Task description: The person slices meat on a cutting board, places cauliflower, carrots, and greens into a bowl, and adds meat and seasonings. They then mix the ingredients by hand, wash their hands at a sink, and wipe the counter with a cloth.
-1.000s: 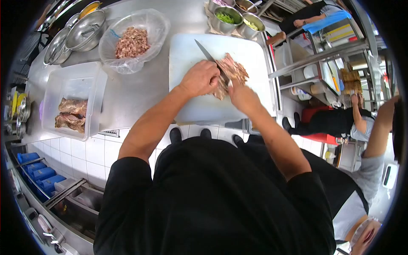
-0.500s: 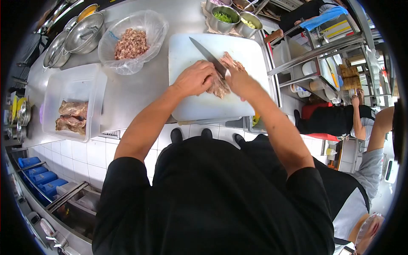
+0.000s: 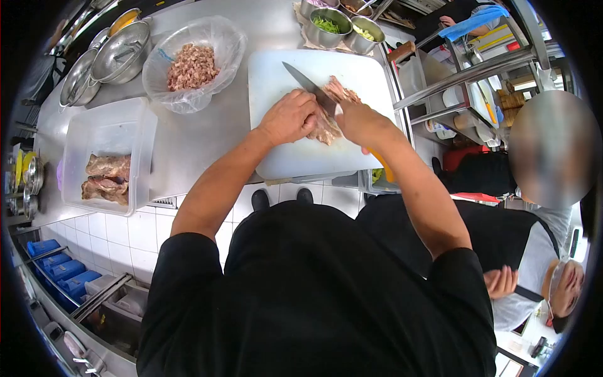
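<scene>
A piece of cooked-looking meat (image 3: pixel 326 130) lies on the white cutting board (image 3: pixel 276 160). Over its left side, my left hand (image 3: pixel 290 116) is closed with curled fingertips, holding it against the board. My right hand (image 3: pixel 366 125) grips a knife (image 3: pixel 303 79) whose blade points up and left across the meat, close to my left fingers. Cut strips of meat (image 3: pixel 340 90) lie on the far side of the blade. My right hand hides the near part of the blade and most of the grip.
Diced meat (image 3: pixel 192 66) fills part of a plastic-lined bowl (image 3: pixel 220 94) left of the board. Larger meat pieces (image 3: pixel 108 177) sit in a clear tub (image 3: pixel 85 135). Metal pots (image 3: pixel 328 39) with chopped vegetables stand behind the board. A co-worker (image 3: pixel 502 239) stands close on my right.
Both hands and the knife stay nearly in place on the meat, with only a slight shift. The co-worker at right has moved, and a hand of theirs now shows.
</scene>
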